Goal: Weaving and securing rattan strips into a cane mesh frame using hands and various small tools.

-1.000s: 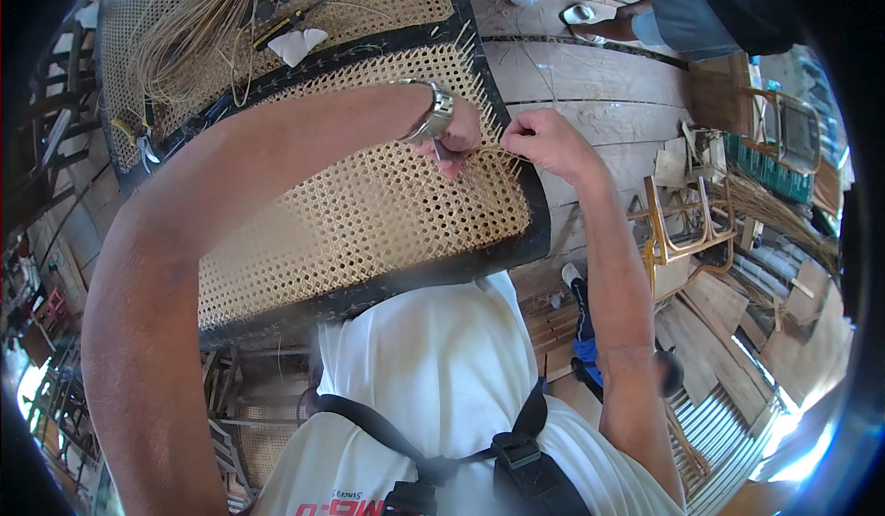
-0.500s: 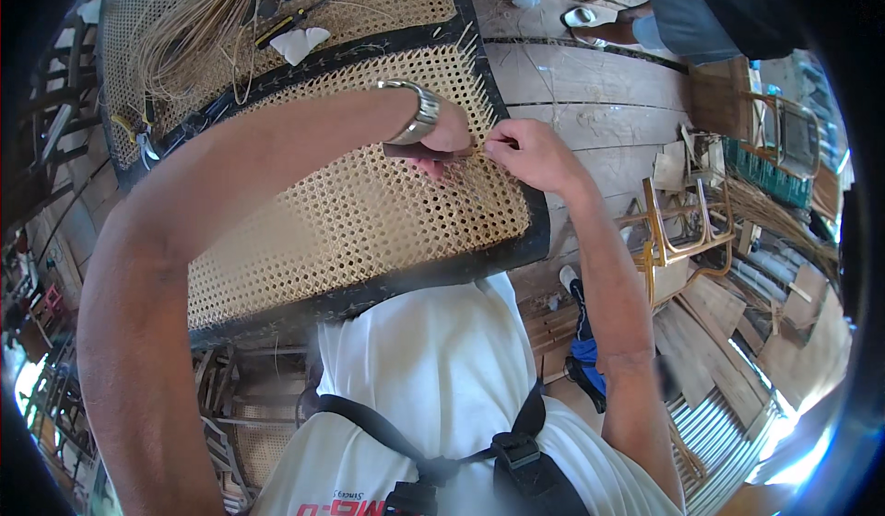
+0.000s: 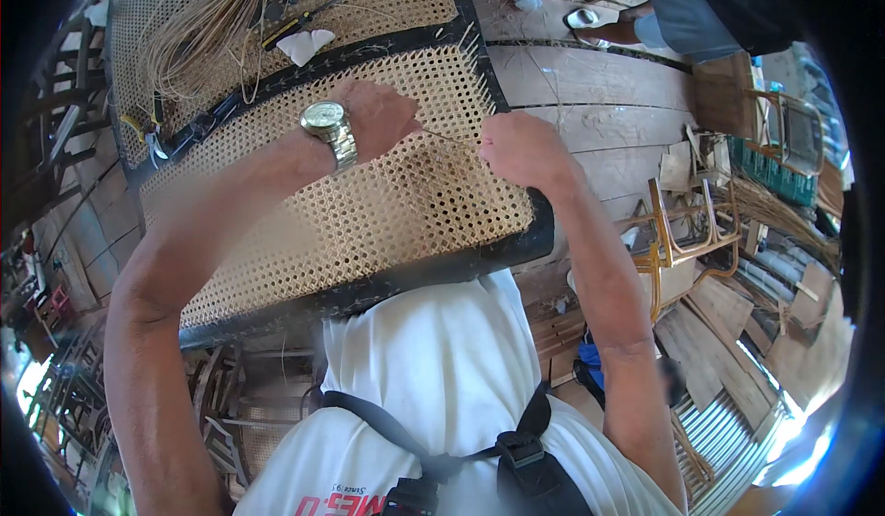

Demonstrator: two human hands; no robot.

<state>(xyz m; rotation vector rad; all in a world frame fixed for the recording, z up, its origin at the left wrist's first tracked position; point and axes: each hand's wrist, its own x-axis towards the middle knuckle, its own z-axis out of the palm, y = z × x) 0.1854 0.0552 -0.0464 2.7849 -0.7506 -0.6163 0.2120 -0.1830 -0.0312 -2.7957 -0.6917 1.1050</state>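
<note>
A woven cane panel [image 3: 359,212] in a black frame [image 3: 406,281] lies in front of me. Over its right part, my left hand [image 3: 383,122], with a metal watch on the wrist, is closed at one end of a thin cane strand [image 3: 450,138]. The strand runs taut to my right hand [image 3: 525,150], which pinches its other end beside the panel's right edge. The fingertips of both hands are mostly hidden. Short loose cane ends [image 3: 472,55] stick out along the right edge above my right hand.
A bundle of cane strands [image 3: 198,41], a screwdriver [image 3: 309,18], a crumpled white piece [image 3: 305,46] and pliers [image 3: 155,143] lie on the far and left panel. Plank floor [image 3: 599,92], a person's leg [image 3: 613,32] and a chair frame [image 3: 678,230] are to the right.
My left hand has moved left, away from my right hand, and turned so the watch face shows. The strand now spans between the hands. A dark flat thing under the left hand no longer shows.
</note>
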